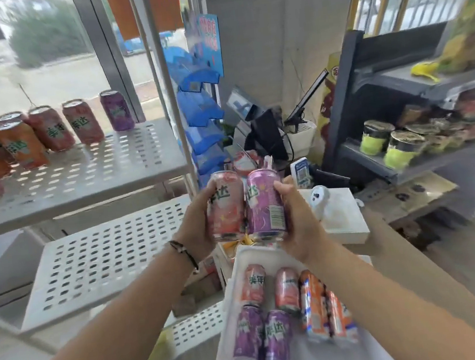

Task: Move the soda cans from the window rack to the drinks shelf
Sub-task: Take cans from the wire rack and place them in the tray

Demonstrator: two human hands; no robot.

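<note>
Left grip: the left hand [197, 229] was wrapped round a pink aluminium soda can [225, 206], held upright.
Right grip: the right hand [298, 220] was clamped on a purple aluminium soda can [264, 205], the two cans touching side by side.
Below the hands: a white plastic tray [235, 272] already had six cans in it, two pink, two purple, two orange-and-white ones, lying flat.
Window rack: the white perforated metal rack [109, 165] by the window had roughly eight cans left on its top tier, mostly orange and pink plus one purple.
Progress: looked like about halfway on clearing the rack, honestly.
Drinks shelf: couldn't tell which one it was, so no cans shown shelved yet.
</note>
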